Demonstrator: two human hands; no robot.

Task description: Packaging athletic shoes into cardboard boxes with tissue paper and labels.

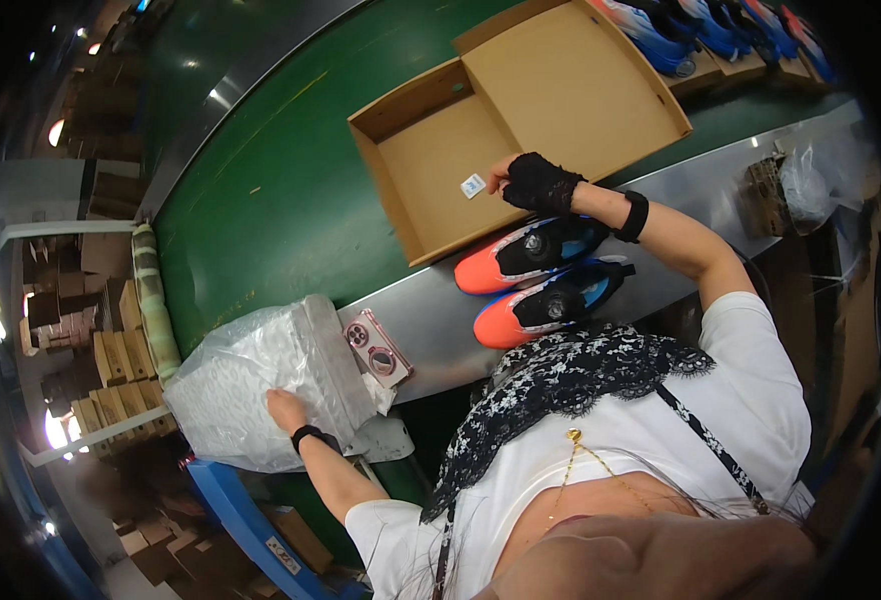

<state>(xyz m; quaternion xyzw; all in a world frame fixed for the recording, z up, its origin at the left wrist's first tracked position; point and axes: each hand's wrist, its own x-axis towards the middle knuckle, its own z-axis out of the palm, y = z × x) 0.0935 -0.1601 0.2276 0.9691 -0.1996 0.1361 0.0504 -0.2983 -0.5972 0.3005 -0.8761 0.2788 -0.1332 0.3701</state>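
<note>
My left hand (287, 410), with a black band on its wrist, is on a large clear plastic bag (251, 375) filled with something white. Its fingers are curled against the film. Over an open brown shoe box (441, 150) is my right hand (536, 184), in a black lace fingerless glove. A small white packet (473, 186) shows just off its fingertips, seemingly apart from them. Below that hand, an orange, black and blue shoe (521, 252) and its mate (541, 305) lie side by side, toes left, along the metal bench edge.
A phone in a pink-edged case (378, 348) lies beside the bag. More shoes (721, 30) stand in a row at the far right. Green work surface (291, 200) stretches behind the box. Stacked cartons (121, 370) and a blue frame (251, 520) are at left.
</note>
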